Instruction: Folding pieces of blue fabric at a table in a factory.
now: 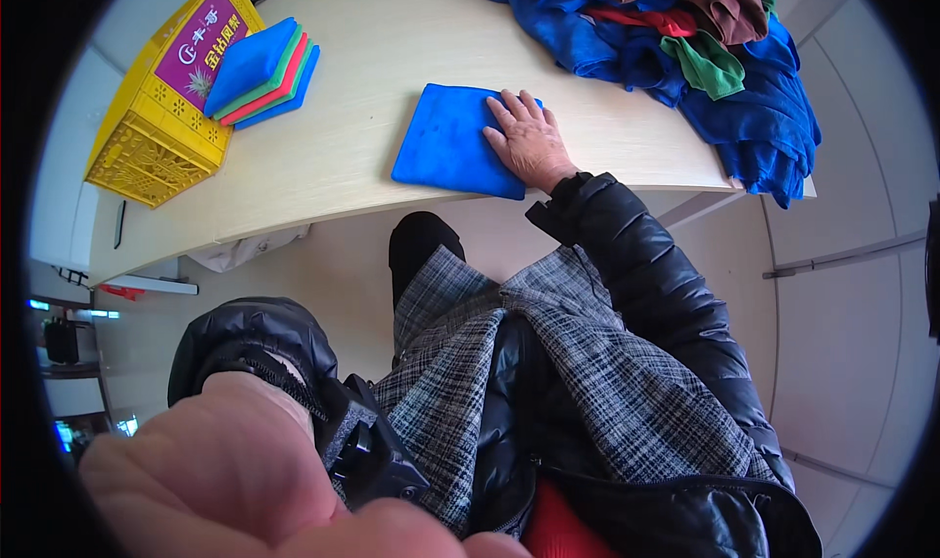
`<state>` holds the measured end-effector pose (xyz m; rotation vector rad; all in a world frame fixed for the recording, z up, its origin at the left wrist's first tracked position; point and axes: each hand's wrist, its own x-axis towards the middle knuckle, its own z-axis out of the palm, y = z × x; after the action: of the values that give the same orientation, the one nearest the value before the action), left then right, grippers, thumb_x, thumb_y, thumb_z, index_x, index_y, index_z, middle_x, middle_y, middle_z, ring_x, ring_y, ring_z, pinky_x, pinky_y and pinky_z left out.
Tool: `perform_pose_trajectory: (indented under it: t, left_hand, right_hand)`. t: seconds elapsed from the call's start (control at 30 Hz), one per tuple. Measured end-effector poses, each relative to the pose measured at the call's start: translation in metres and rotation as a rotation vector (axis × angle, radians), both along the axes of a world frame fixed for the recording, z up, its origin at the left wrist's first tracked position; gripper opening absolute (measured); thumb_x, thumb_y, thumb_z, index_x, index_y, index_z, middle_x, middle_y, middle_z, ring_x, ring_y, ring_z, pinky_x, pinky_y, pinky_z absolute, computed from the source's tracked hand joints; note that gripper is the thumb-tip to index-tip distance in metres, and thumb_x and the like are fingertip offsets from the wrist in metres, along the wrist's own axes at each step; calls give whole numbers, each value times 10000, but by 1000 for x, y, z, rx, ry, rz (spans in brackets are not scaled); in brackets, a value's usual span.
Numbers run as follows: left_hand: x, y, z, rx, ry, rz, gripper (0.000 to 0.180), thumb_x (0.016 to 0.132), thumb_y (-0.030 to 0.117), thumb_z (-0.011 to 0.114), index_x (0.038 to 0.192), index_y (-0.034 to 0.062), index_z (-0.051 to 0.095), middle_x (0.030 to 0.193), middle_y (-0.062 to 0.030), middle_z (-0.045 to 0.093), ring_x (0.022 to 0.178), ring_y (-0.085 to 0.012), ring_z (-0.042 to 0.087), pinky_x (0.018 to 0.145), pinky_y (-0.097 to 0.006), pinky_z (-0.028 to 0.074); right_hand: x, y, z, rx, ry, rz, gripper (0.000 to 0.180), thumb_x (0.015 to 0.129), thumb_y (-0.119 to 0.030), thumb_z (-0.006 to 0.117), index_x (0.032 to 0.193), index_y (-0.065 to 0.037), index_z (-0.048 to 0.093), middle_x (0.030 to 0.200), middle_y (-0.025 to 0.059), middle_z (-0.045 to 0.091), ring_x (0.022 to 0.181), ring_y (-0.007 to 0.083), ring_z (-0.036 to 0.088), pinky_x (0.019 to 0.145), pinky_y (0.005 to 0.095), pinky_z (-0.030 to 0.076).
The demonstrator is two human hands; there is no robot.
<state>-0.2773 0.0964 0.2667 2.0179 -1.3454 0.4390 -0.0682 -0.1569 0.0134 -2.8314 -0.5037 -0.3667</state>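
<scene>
My right hand (531, 143) lies on the right side of a folded blue cloth (446, 137), fingers stretched and spread, palm down. The cloth is a flat, roughly square pad near the table's front edge. Raised very close to the camera at the lower left is my left hand (235, 465). Its fingers are partly cut off by the lower edge, so whether it holds anything is hidden. A stack of folded cloths (264, 73) in blue, green and red leans by a yellow crate. Loose crumpled cloths (627, 39), mostly blue, with green, red and brown ones, form a heap at the far right.
The yellow plastic crate (162, 152) with a purple panel stands at the table's left end. The pale table (343, 117) has a curved-looking front edge before my lap. White panels (842, 343) rise at the right. A black device (367, 445) sits beside my left wrist.
</scene>
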Motion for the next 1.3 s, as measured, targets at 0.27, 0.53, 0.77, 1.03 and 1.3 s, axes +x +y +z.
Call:
perform_pose_trajectory:
  t: [0.27,0.53,0.77,1.03,1.3]
  left_hand:
    - [26,-10,-32,-106,90,52,199,837,78,577,1005,2,650,885,-116,623,827,-263,651,790,-386,514]
    - [98,-78,-64,-207,165,50,207,938,30,541,1102,-43,644,970,-145,667,874,-274,670,833,-399,524]
    - [183,-66,-243,254,22,635,499,988,296,581,1386,5,504,1442,-184,518,1333,-346,485,1130,-435,366]
    - [180,-64,-263,290,-11,654,672,1005,461,512,1498,18,399,1541,-181,423,1455,-314,355,1198,-494,238]
    - [195,-51,-247,246,55,657,703,1012,523,461,1492,11,416,1563,-180,396,1473,-315,323,1208,-488,214]
  right_hand:
    - [-2,26,8,10,-26,79,581,1026,-438,458,1484,-81,439,1551,175,403,1468,388,310,1196,544,228]
    - [7,19,-9,42,-23,74,592,1007,-444,465,1460,-61,467,1539,192,409,1465,393,309,1179,567,237]
    - [11,24,-7,62,-77,95,584,1007,-419,450,1472,-65,462,1549,188,403,1464,391,313,1184,559,232]
    - [9,20,-5,95,-97,110,575,1006,-406,455,1465,-59,469,1555,185,401,1458,400,321,1188,549,230]
    - [-14,22,2,14,-9,12,617,1013,-425,446,1500,-47,409,1570,196,373,1483,378,291,1210,541,200]
